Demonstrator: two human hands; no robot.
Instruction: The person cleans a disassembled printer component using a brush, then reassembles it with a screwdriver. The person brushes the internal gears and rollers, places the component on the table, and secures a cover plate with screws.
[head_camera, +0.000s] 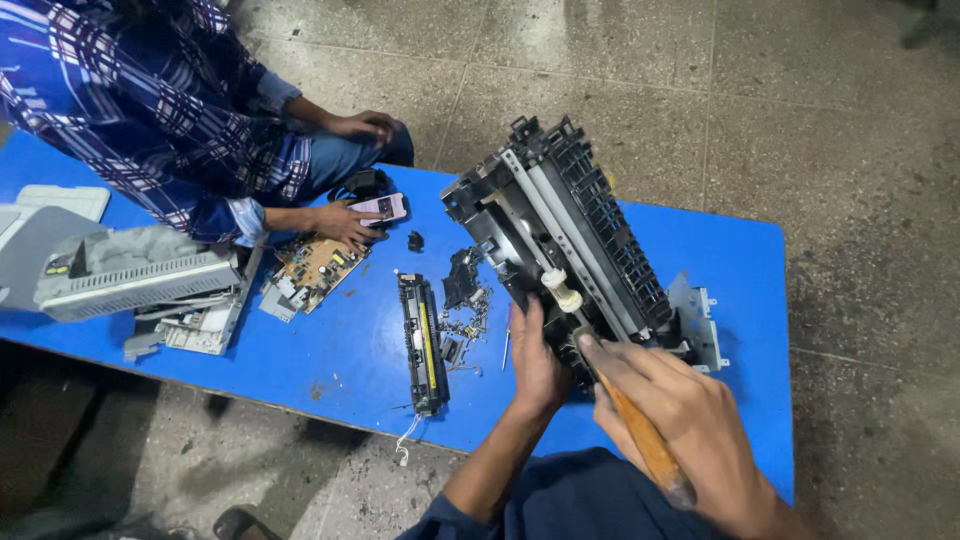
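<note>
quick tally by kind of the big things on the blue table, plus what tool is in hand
Printer assemblies, black: 1, the one steadied by the left hand
Long black cartridge units: 1
Circuit boards: 1
Grey printer housings: 1
Metal brackets: 1
Wooden-handled tools: 1, in the right hand
Total: 6

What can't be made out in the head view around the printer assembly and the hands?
- Tool tip: the right hand grips an orange-handled tool; its tip is hidden against the black printer assembly.
- Left hand: fingers wrap behind the assembly, so the contact point is hidden.
- Small screws and parts on the blue table: too small to identify.
- Other person's hand: it covers part of the phone.
- Grey printer housing: cut by left edge.
</note>
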